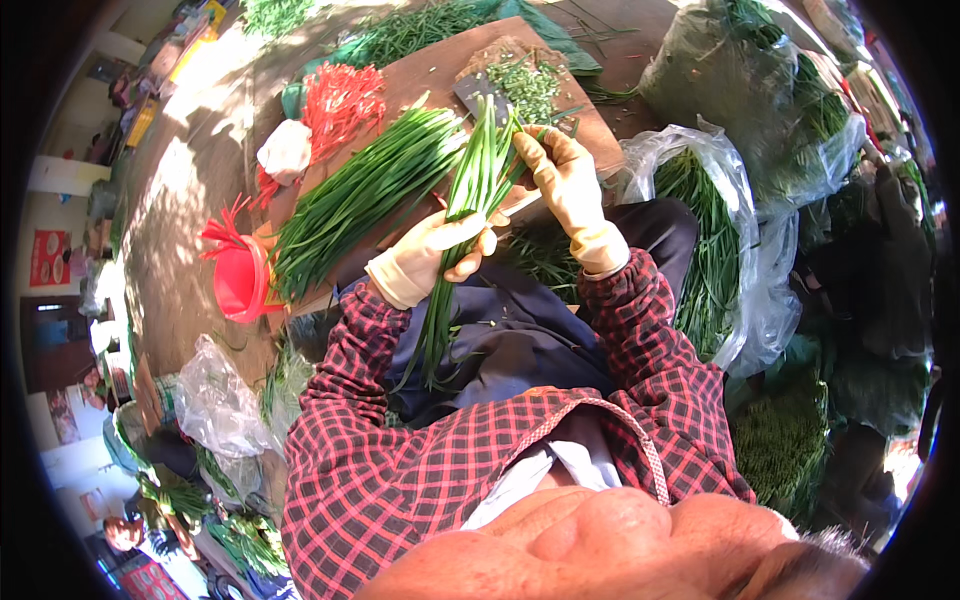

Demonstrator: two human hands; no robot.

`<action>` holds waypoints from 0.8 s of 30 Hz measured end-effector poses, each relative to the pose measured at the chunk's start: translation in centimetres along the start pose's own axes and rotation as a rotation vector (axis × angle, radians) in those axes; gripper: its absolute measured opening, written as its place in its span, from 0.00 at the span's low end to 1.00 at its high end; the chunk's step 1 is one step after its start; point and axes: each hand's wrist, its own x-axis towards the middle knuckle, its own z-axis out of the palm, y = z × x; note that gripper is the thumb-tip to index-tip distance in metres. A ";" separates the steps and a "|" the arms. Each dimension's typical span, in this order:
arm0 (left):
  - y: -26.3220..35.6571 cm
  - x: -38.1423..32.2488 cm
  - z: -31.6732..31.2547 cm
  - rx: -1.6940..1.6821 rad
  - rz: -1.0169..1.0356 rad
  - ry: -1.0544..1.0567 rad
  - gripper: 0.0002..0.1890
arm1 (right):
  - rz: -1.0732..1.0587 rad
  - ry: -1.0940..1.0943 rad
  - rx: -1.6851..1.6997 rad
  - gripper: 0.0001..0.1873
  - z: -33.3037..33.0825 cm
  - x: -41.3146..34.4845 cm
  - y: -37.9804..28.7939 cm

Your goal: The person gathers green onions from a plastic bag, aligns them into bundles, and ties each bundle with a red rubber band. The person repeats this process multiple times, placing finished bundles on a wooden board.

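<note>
My left hand, in a pale rubber glove, is closed around the middle of a bunch of green garlic chives. The stem ends point up and away from me; the leaf tips hang over my lap. My right hand, gloved too, is at the upper right side of the bunch, thumb and fingertips pinched together on a thin green stalk or leaf. A larger pile of chives lies on the wooden board, left of the held bunch. Beyond my hands, a dark blade rests by chopped green bits.
Red plastic ties and a white bundle lie on the board's left. A red bucket stands nearer. Clear plastic bags of greens crowd the right; another plastic bag is at lower left. A person is far off at lower left.
</note>
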 end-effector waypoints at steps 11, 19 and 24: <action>-1.5 -3.3 -3.5 -0.011 -0.065 0.087 0.23 | -0.392 -0.110 -0.739 0.08 -1.1 -1.8 -2.1; -1.7 -7.2 -5.5 0.077 -0.063 0.102 0.27 | -0.139 0.087 -0.285 0.08 -4.8 -2.3 -0.4; -1.0 -10.7 -5.5 0.329 0.059 0.248 0.24 | -0.260 0.221 -0.865 0.05 -10.6 -2.1 5.4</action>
